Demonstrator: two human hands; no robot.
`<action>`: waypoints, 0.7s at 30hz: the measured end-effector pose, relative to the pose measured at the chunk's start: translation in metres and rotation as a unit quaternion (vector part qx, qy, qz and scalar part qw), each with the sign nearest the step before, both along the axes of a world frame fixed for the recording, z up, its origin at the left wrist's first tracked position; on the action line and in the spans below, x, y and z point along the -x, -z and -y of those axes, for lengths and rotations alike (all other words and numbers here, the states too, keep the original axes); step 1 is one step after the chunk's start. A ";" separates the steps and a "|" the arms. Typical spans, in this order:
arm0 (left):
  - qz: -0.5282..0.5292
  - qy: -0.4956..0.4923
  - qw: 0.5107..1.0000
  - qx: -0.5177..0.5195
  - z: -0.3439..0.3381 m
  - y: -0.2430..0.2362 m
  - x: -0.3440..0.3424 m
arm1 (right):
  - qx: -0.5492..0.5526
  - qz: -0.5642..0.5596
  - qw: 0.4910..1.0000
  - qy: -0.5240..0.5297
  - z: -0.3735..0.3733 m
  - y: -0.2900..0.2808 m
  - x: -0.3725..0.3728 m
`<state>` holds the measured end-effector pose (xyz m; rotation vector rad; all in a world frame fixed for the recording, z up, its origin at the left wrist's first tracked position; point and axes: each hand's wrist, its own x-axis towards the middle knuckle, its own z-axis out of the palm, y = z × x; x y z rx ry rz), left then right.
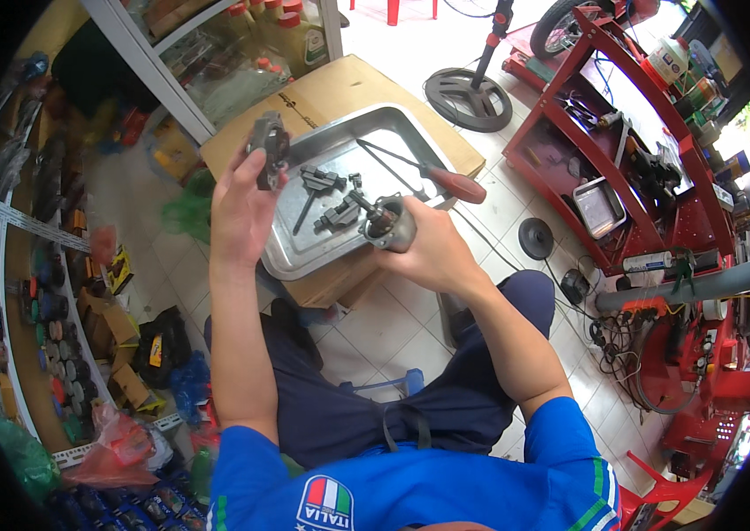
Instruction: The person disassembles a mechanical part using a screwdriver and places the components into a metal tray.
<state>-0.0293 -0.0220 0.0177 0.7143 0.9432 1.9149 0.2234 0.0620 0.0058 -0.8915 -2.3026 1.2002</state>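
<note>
Your left hand (240, 205) pinches a dark metal part (268, 147); your right hand (424, 248) grips a cylindrical motor housing (388, 223) above the brown cardboard box (340, 93).

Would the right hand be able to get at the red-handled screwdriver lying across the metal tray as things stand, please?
Probably not right away: the right hand is full, gripping a cylindrical motor part. The red-handled screwdriver lies uncovered on the metal tray rim just beyond it, so the path looks free.

A repair workshop: red tool rack (623, 168) crowded with tools and wires at right, stocked parts shelves (47, 301) at left, oily metal tray (304, 239) on a cardboard box (340, 88), tiled floor (375, 327).
</note>
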 end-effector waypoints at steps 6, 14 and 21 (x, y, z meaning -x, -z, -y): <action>-0.046 0.127 0.989 -0.066 0.004 0.009 -0.014 | 0.121 -0.173 0.976 -0.042 -0.001 0.004 -0.004; 0.068 0.191 0.971 -0.125 0.006 0.014 -0.019 | 0.179 -0.181 0.958 -0.132 0.001 0.000 -0.010; 0.058 0.214 0.972 -0.081 0.004 0.017 -0.019 | 0.183 -0.152 0.963 -0.128 0.008 -0.006 -0.008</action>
